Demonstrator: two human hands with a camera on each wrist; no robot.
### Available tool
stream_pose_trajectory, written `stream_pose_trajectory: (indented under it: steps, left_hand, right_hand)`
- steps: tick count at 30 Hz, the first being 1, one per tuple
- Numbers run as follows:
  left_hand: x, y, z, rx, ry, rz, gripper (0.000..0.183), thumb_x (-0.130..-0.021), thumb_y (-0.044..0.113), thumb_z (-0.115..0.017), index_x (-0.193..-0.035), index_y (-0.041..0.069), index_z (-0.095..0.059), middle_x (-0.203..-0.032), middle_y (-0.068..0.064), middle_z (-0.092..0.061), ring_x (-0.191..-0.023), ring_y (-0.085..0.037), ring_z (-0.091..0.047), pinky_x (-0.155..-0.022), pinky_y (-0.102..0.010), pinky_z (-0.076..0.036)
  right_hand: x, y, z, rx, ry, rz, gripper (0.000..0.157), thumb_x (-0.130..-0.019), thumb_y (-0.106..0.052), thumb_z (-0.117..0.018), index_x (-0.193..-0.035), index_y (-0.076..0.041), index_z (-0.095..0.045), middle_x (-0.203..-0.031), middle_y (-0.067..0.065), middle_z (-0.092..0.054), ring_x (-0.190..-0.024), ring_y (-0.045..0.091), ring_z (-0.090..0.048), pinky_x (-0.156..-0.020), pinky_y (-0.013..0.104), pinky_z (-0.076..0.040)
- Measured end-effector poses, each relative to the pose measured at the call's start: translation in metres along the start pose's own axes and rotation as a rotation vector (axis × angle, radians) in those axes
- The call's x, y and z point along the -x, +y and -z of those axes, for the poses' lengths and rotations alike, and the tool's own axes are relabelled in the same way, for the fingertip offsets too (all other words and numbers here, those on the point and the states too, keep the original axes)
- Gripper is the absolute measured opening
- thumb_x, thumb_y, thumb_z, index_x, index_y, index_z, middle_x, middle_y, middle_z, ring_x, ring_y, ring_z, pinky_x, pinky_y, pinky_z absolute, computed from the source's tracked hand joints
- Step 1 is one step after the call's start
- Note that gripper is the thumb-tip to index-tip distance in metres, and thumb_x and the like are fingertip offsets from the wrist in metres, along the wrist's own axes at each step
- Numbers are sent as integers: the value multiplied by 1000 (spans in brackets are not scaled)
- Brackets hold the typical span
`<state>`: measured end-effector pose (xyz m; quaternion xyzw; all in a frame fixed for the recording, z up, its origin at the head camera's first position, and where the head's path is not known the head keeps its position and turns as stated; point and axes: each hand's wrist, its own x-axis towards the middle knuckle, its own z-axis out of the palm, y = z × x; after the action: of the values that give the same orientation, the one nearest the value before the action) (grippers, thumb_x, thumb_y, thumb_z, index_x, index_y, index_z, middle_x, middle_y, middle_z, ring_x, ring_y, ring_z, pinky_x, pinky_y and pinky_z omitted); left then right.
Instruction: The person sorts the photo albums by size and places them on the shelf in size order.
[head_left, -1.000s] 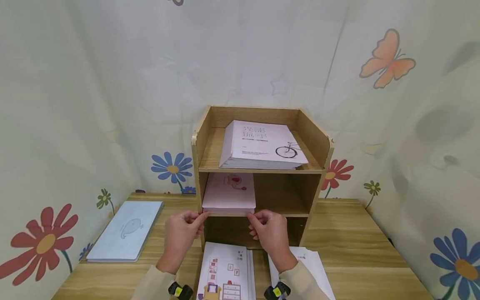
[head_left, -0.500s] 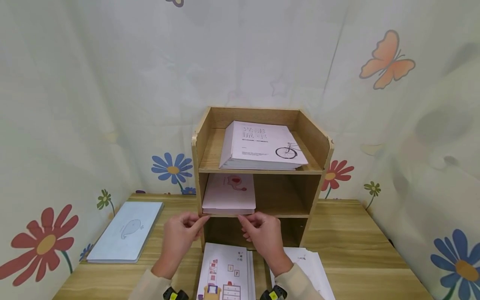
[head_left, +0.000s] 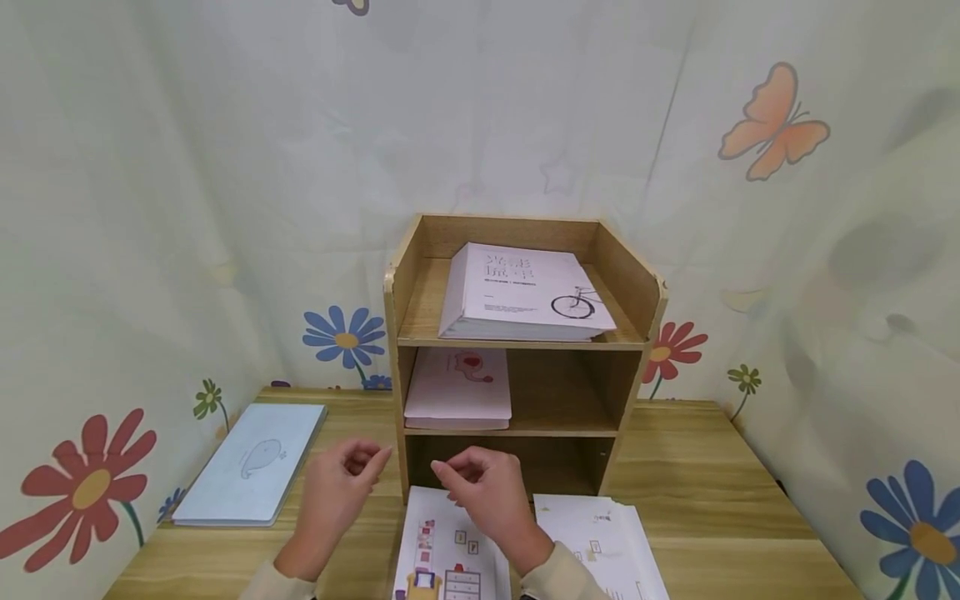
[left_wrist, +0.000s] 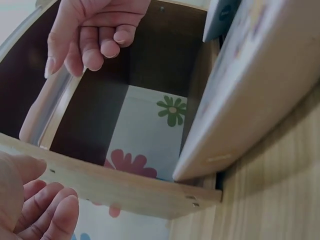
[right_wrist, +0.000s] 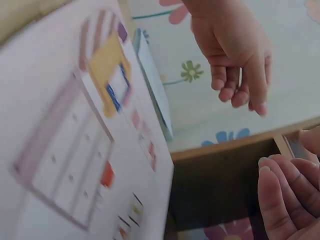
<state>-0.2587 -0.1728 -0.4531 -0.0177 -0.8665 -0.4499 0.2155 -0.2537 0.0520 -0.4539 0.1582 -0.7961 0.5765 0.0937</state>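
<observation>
Both hands are in front of a small wooden shelf (head_left: 510, 343); neither holds anything. My left hand (head_left: 333, 500), its fingers loosely curled, hovers over the table left of the lower compartment. Above a white book with a furniture drawing (head_left: 435, 517) is my right hand (head_left: 495, 504), also loosely curled and covering part of that book. A pink book with a red elephant (head_left: 457, 400) lies flat on the middle shelf, at its left side, apart from both hands. In the right wrist view, the curled right fingers (right_wrist: 275, 200) are near the shelf.
A thick book with a bicycle cover (head_left: 525, 287) lies on the top shelf. Another white book (head_left: 600, 542) is on the table at right. To the left lies a light-blue book with a whale (head_left: 251, 467). A flower-printed curtain (head_left: 225, 208) surrounds the table.
Both hands have left the front edge of the pink book and middle shelf, moving down and back; the right also moved left. The pink book has stayed in place.
</observation>
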Motion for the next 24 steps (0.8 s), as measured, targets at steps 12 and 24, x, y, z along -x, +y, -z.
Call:
stream_pose_trajectory:
  steps: [12,24]
  left_hand:
    - [10,-27,16,-126,23,9,12,-94,26,-77,-93,14,-75,-80,2,-72,-71,-7,-61,-64,-18,-52]
    - [7,-72,45,-251,32,0,18,-91,18,-76,-105,7,-74,-88,-2,-73,-80,-11,-65,-70,-23,-54]
  right_hand:
    - [1,1,-35,-137,-139,-66,22,-90,-36,-80,-94,-15,-80,-83,-2,-78,-69,6,-72,-63,22,-60]
    - [-6,5,-64,-246,-178,-200,26,-87,-25,-83,-101,-4,-78,-88,4,-78,-72,13,-73,-64,22,-59]
